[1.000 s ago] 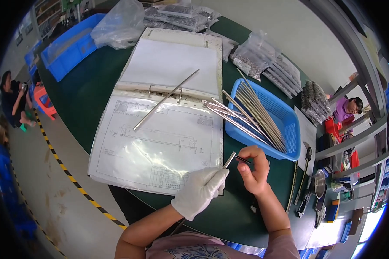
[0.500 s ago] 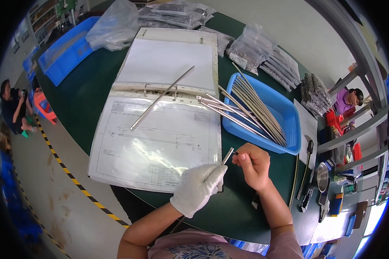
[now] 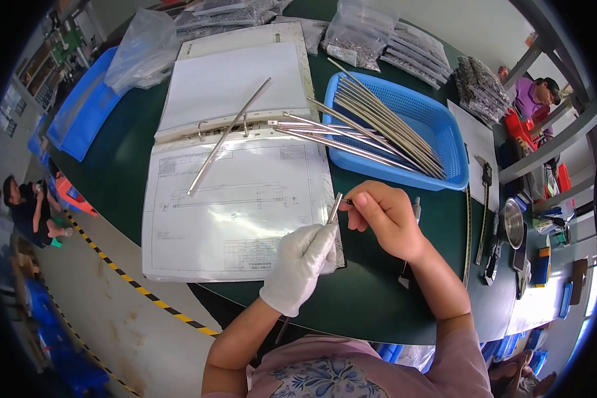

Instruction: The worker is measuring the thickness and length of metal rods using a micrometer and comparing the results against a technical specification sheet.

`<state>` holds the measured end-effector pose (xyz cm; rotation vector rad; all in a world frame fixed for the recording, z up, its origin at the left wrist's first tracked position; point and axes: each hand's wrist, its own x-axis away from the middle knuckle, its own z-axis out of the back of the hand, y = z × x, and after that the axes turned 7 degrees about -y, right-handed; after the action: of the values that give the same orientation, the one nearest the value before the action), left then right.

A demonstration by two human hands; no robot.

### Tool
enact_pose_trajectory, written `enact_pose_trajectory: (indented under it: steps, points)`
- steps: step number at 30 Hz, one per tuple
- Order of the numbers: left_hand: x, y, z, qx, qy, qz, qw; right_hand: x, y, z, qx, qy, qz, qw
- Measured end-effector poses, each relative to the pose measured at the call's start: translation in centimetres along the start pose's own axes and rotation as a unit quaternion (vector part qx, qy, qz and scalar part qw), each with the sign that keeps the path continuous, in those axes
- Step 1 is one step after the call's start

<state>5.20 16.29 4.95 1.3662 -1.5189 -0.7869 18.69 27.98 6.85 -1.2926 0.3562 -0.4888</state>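
My left hand (image 3: 298, 268), in a white glove, is closed around a thin metal rod (image 3: 335, 208), whose upper end sticks out past the fingers. Bare and pinched, my right hand (image 3: 393, 222) holds a small dark piece (image 3: 347, 201) against or very near that end; its kind is too small to make out. Under and beyond the hands lies an open binder (image 3: 205, 249) with a technical drawing in a clear sleeve. Another metal rod (image 3: 229, 136) rests slantwise across the binder. More rods (image 3: 385, 119) lie in a blue basket (image 3: 452, 149), several jutting over its left side.
Calipers (image 3: 486, 182) and a round metal cup (image 3: 511, 222) lie to the right. Bags of small metal parts (image 3: 358, 46) line the far edge. A blue bin (image 3: 79, 123) with a plastic bag (image 3: 142, 53) stands far left. Two people (image 3: 30, 209) (image 3: 536, 99) sit beyond the table.
The view has shifted, so the binder and basket sit differently in the picture. My right hand has turned and closed in on the rod's end. My left hand keeps its grip.
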Motion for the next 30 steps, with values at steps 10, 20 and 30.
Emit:
enact_pose_trajectory:
  steps: [10, 20, 30]
  points:
    - [0.2, -0.5, -0.1, -0.065, 0.021, -0.008, 0.998, -0.1, -0.1, -0.4, 0.046, -0.013, 0.034, 0.998]
    - [0.1, -0.4, -0.1, -0.019, 0.022, -0.010, 1.000, -0.2, -0.2, -0.3, 0.066, 0.026, 0.035, 0.997]
    - [-0.1, -0.6, 0.1, -0.039, 0.031, -0.018, 0.999, -0.3, 0.2, -0.3, 0.053, 0.042, 0.043, 0.997]
